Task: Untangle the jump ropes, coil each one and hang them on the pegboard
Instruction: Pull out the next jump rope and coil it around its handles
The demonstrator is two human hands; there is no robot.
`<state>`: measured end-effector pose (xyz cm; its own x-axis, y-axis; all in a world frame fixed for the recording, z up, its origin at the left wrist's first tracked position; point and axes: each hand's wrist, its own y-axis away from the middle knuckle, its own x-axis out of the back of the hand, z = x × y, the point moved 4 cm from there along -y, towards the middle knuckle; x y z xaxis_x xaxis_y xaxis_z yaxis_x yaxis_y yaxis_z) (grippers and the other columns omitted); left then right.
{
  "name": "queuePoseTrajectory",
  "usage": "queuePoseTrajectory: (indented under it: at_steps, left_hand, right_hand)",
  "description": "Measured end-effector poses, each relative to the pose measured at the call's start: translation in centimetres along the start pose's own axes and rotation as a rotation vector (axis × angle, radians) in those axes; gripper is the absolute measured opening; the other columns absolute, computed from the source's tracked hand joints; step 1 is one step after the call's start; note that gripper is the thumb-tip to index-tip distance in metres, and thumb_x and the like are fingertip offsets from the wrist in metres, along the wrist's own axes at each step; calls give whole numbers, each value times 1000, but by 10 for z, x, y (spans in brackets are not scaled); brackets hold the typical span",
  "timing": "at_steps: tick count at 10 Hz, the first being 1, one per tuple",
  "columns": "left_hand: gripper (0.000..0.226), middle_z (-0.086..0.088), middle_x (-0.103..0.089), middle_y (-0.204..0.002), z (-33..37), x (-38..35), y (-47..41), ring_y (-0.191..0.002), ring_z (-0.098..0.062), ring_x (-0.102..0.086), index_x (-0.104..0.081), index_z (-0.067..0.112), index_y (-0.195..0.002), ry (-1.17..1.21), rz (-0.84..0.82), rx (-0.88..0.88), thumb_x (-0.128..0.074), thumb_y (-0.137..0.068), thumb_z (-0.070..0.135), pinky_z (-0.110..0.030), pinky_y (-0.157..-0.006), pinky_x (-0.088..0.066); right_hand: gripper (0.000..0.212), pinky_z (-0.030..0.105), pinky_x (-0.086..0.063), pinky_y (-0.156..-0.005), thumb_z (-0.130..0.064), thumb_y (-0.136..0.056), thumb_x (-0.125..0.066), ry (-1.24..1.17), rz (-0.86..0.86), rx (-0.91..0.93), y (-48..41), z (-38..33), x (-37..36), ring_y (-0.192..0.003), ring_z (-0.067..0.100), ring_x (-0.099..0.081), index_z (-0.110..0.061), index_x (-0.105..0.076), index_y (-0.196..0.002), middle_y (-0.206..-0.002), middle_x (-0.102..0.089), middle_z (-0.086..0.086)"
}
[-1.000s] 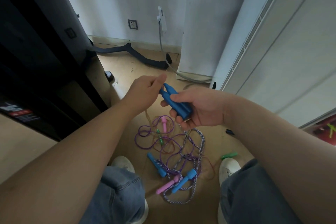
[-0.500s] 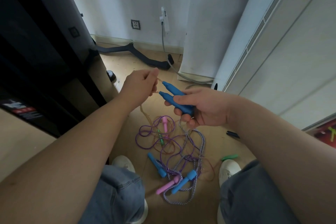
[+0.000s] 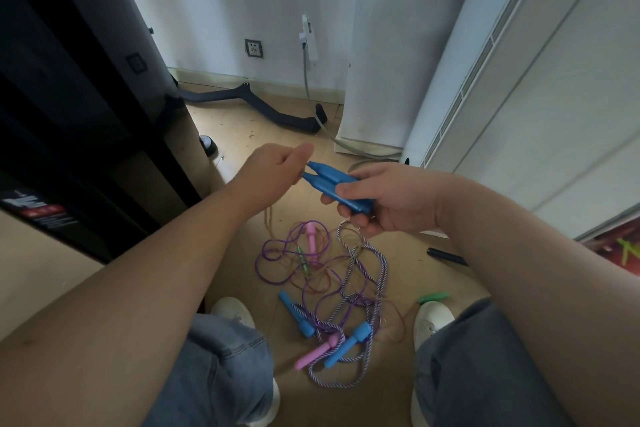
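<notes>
My right hand [image 3: 384,199] grips two dark blue jump rope handles [image 3: 334,184] side by side, tips pointing left. My left hand [image 3: 273,172] is closed at those tips, pinching the thin tan cord [image 3: 268,215] that hangs down from it. On the floor between my feet lies a tangle: a thin purple rope [image 3: 277,253] with pink handles [image 3: 311,236], a purple-and-white braided rope [image 3: 372,263] with light blue handles [image 3: 296,314], and a small green handle [image 3: 304,262] inside the loops. No pegboard is in view.
A black cabinet [image 3: 69,114] stands at the left. A white appliance [image 3: 377,45] and a white panelled unit [image 3: 536,80] fill the right. A dark bent bar [image 3: 259,104] and grey cable [image 3: 311,107] lie by the wall. A green handle [image 3: 434,296] and a black pen-like item [image 3: 445,256] rest near my right shoe [image 3: 431,321].
My left hand drew back from the handle tips with the tan cord, then returned to them. My right hand stayed closed on the two blue handles and tilted them flatter.
</notes>
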<state>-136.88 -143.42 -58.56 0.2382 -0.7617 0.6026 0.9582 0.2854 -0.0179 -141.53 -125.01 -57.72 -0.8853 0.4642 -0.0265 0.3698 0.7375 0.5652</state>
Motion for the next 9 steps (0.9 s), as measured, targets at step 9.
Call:
queuePoseTrajectory:
  at_steps: [9]
  left_hand:
    - [27, -5, -62, -122, -8, -52, 7, -110, -19, -58, -58, 9, -125, -519, -152, 277, -43, -103, 11, -24, -83, -41]
  right_hand:
    - [28, 33, -35, -60, -33, -106, -44, 970, 400, 321, -24, -21, -24, -62, 14, -46, -15, -48, -85, -75, -52, 0]
